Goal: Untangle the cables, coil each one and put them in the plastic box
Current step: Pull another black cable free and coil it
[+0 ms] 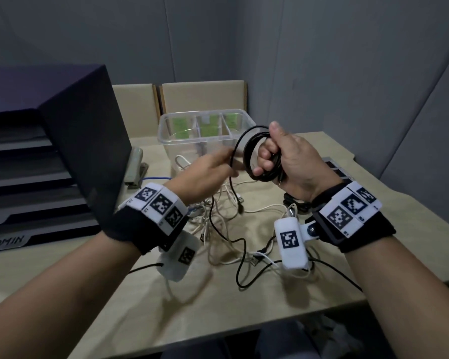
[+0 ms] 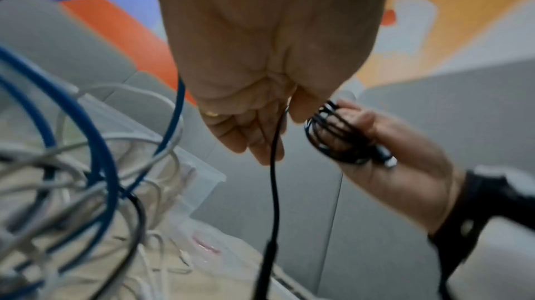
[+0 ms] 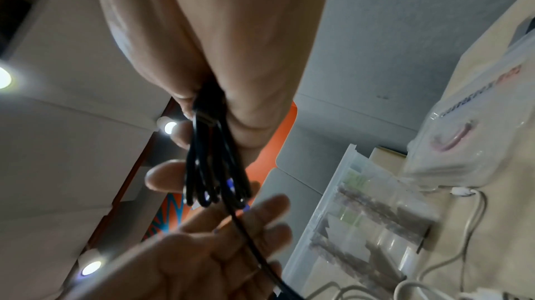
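Your right hand (image 1: 293, 161) grips the black cable's coil (image 1: 254, 154), fingers curled through its loops, just in front of the box (image 1: 166, 125). Your left hand (image 1: 205, 174), beside the coil, guides the loose strand through nearly straight fingers; the other cables (image 1: 226, 229) lie tangled on the tabletop (image 1: 373, 242) nearer you than the box.

My rig, as seen from the head camera: bare forearms, no sleeves. Left wrist (image 1: 151, 218): black strap, with a white band of three black-and-white square markers. A white camera pod (image 1: 178, 257) bearing one marker hangs beneath it. Right wrist (image 1: 353, 218): black strap, white marker plate (image 1: 351, 204) with three codes, and a white pod (image 1: 290, 242) with one marker on a bracket with a blue-centred joint. Gold ring (image 2: 210, 113) on a left finger.
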### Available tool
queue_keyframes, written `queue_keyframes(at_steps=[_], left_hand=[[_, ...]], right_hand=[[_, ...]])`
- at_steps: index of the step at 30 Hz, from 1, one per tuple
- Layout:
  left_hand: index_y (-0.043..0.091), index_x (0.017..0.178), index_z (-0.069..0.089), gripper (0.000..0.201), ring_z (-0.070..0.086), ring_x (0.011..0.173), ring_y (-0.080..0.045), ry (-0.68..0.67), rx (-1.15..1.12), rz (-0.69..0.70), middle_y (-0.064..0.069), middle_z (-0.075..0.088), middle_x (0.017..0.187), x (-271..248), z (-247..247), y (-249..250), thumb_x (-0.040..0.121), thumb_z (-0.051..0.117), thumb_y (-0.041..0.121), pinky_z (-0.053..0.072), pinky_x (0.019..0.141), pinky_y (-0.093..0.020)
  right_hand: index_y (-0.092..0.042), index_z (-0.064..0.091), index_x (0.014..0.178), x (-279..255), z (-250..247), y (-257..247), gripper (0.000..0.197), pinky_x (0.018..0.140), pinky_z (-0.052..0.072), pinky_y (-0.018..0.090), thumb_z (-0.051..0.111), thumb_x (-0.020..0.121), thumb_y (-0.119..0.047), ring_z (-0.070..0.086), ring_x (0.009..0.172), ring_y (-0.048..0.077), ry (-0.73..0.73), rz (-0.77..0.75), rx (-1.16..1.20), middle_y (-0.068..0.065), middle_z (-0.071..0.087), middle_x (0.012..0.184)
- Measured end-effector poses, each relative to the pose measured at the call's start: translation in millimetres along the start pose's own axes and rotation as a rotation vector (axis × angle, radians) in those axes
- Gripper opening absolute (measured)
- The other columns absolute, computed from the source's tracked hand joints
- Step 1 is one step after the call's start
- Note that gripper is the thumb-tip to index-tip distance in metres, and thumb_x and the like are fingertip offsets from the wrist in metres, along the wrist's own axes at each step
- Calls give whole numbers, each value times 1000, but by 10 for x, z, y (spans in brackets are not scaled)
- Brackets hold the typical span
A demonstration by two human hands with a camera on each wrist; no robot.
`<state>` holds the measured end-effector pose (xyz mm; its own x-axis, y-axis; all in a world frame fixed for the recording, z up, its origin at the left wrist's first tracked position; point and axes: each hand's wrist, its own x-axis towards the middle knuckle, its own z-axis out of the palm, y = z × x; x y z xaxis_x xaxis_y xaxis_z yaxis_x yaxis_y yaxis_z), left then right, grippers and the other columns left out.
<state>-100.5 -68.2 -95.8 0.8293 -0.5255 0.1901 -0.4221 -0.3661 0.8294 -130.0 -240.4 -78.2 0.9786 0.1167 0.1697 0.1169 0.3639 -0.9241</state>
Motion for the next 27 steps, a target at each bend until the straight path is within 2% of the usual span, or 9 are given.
queue_keyframes(at_steps=[1, 3, 6, 9, 12, 17, 21, 25, 27], left_hand=[[17, 129, 47, 41, 60, 104, -12, 16, -183, -20, 2, 64, 114, -2, 6, 27, 90, 39, 8, 46, 86, -23], [21, 137, 39, 49, 55, 116, -13, 68, -283, -18, -2, 57, 129, 15, 20, 41, 89, 37, 31, 44, 94, -27], [15, 124, 52, 49, 61, 100, -19, 62, -159, 50, -7, 63, 112, 56, 60, 16, 89, 40, 48, 49, 92, -40], [19, 94, 58, 22, 53, 70, -15, 92, 35, 45, -1, 58, 79, 93, 85, -29, 96, 43, 35, 44, 74, -38], [27, 80, 50, 23, 47, 63, -13, 117, 67, 50, 5, 53, 70, 97, 58, -63, 98, 38, 35, 39, 68, -33], [26, 80, 53, 25, 46, 62, -11, 191, 89, 51, 8, 52, 70, 125, 57, -61, 100, 38, 33, 36, 64, -29], [24, 94, 63, 27, 48, 60, -18, 165, -1, 12, -7, 56, 72, 94, 35, -92, 97, 40, 38, 36, 55, -28], [24, 90, 62, 24, 48, 53, -11, 213, -45, -14, 0, 58, 71, 28, -13, -102, 99, 41, 16, 41, 52, -25], [21, 88, 62, 22, 55, 58, -11, 190, -44, -42, 1, 63, 75, -6, -35, -78, 98, 44, 12, 49, 60, -25]], right_hand=[[-13, 36, 63, -7, -2, 18, 44, 52, 50, 29, 38, 101, -36, 37, 48, 13, -12, 11, -10, 3, 38, 59], [-13, 36, 64, -22, 4, 53, 43, 53, 50, 29, 37, 101, -37, 37, 50, 13, -30, 30, -37, 4, 37, 61], [-12, 37, 65, -24, 17, 87, 43, 56, 51, 30, 36, 101, -36, 41, 50, 14, -58, 51, -53, 6, 38, 62], [-12, 41, 67, -15, -17, 102, 42, 64, 45, 28, 34, 102, -35, 45, 56, 13, -49, 31, -215, 3, 44, 63], [-12, 51, 73, -3, -86, 119, 37, 59, 39, 18, 37, 102, -31, 45, 59, 8, -16, -4, -457, 0, 48, 67], [-8, 69, 87, 43, -176, 140, 13, 44, 37, 17, 58, 92, -13, 49, 54, 11, 70, -18, -464, 3, 60, 64], [-5, 68, 83, 62, -217, 104, 11, 44, 40, 17, 61, 90, -9, 50, 55, 16, 166, -47, -438, 7, 60, 65], [-5, 67, 80, 81, -286, 5, 15, 45, 42, 17, 58, 92, -11, 48, 61, 19, 222, -87, -371, 9, 59, 68], [-5, 66, 82, 80, -290, -37, 15, 46, 42, 16, 57, 93, -12, 49, 62, 19, 227, -105, -332, 11, 58, 70]])
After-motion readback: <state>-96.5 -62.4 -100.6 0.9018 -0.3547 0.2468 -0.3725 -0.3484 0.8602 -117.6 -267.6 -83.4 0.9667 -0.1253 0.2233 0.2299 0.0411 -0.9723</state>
